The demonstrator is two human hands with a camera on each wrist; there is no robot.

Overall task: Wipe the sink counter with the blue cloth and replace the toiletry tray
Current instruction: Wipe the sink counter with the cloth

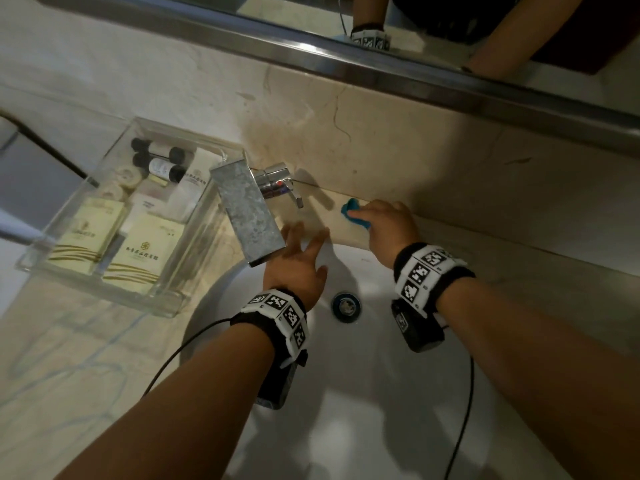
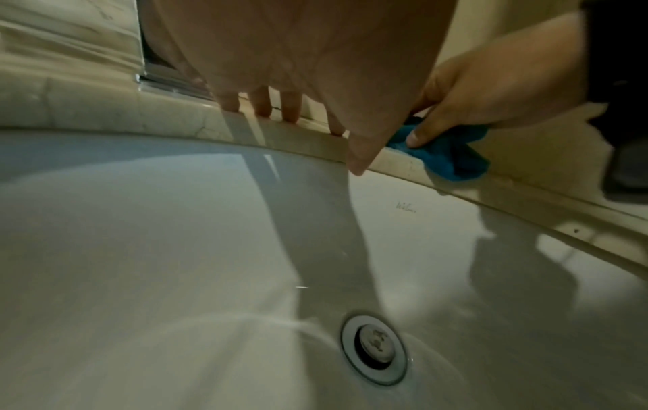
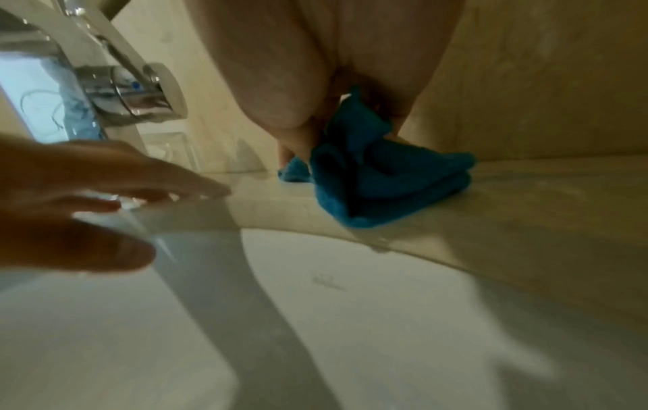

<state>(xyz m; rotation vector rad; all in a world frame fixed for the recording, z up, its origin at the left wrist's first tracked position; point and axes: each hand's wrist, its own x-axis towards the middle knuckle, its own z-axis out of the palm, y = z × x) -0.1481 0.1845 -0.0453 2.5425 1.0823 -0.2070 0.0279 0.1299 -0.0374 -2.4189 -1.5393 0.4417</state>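
The blue cloth [image 1: 356,215] is lying bunched on the marble surface [image 1: 450,244], on the narrow strip behind the white basin [image 1: 363,393] and just to the right of the chrome tap [image 1: 256,209]. The right hand [image 1: 388,226] is gripping it, with the fingers curled down over the folds and the thumb pressing into the cloth near the basin's edge, as the left wrist view is showing. The left hand [image 1: 298,265] is holding nothing; its fingers are spreading straight, with the fingertips [image 2: 261,109] resting on the stone rim beside the tap's spout. The toiletry tray [image 1: 86,251], a clear box, is sitting on the surface to the left of the tap, well apart from the cloth, and is carrying small black-capped bottles [image 1: 159,157] and cream packets [image 1: 142,251]. Down in the basin the metal drain [image 1: 345,305] is showing between the two wrists. Above the splashback a mirror [image 1: 519,36] is reflecting the person's arms.
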